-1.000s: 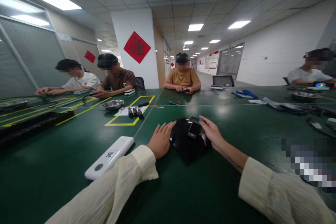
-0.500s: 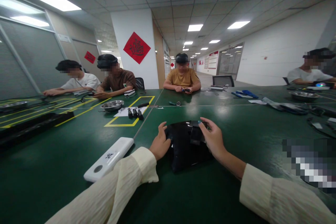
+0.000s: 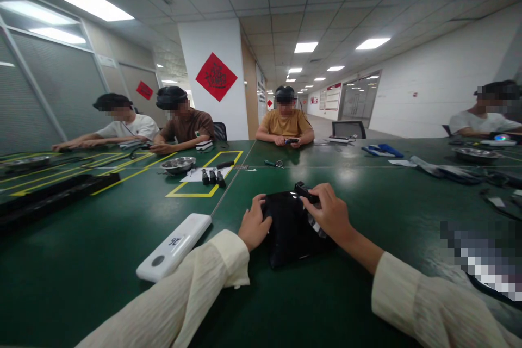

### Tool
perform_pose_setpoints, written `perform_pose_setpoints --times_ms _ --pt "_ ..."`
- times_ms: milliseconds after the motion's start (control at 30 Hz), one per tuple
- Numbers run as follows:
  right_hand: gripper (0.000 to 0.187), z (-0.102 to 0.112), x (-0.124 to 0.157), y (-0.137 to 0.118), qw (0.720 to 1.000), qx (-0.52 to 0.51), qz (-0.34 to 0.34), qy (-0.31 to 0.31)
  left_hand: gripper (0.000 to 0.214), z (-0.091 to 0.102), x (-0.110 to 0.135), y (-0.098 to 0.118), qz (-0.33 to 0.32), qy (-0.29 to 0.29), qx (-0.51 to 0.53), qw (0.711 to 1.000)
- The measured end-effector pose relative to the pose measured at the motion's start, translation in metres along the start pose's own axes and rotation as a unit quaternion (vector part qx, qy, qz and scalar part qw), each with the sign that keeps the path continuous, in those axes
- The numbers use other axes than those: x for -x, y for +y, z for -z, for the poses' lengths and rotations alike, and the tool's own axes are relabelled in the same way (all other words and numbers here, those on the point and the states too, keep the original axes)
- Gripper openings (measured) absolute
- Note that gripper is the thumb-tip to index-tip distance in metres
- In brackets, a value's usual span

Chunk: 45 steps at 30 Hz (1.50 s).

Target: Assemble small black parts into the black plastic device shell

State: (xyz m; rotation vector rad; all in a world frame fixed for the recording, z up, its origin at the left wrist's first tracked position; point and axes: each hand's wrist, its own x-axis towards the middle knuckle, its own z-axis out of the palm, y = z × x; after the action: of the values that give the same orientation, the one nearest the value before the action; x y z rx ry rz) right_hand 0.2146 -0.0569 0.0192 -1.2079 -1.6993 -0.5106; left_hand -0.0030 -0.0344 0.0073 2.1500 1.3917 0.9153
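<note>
A dark, glossy, flat piece [image 3: 285, 234], like a pouch or panel, lies on the green table in front of me. My left hand [image 3: 254, 224] grips its left edge, thumb on top and fingers along the far side. My right hand [image 3: 332, 216] is closed on a small black clip-like part [image 3: 305, 192] at the far right of the glossy piece. Its exact kind is not clear. Below the right thumb something shiny shows, partly hidden by that hand.
To the left lies a white power-bank-like case [image 3: 175, 247] marked 26. Beyond it are several small black parts [image 3: 212, 177] on paper, a metal bowl [image 3: 178, 165] and a long black tray [image 3: 61, 196]. Several people sit around the table. A blurred-out object [image 3: 481, 258] lies at right.
My right hand has closed on the small black part, which now stands up at the far edge. My left fingers have curled in onto the glossy piece. The view has shifted slightly.
</note>
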Motion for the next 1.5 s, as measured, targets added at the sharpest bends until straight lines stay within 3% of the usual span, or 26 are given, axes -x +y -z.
perform_pose_setpoints --times_ms 467,967,1233,1500 --pt "0.019 -0.004 -0.003 0.017 0.999 -0.007 0.042 0.009 0.055 0.001 0.001 0.000 0.006 0.000 0.003 1.000" --pt "0.024 -0.007 -0.002 0.007 0.998 -0.030 0.060 -0.020 0.056 0.001 0.000 0.001 -0.013 0.001 -0.005 1.000" --pt "0.026 -0.001 -0.008 0.012 0.989 -0.075 0.091 -0.088 0.054 0.001 0.000 -0.001 -0.015 0.001 -0.010 1.000" --pt "0.032 -0.002 -0.005 0.011 0.983 -0.068 0.141 -0.100 0.053 -0.001 0.000 -0.003 -0.026 -0.001 -0.012 1.000"
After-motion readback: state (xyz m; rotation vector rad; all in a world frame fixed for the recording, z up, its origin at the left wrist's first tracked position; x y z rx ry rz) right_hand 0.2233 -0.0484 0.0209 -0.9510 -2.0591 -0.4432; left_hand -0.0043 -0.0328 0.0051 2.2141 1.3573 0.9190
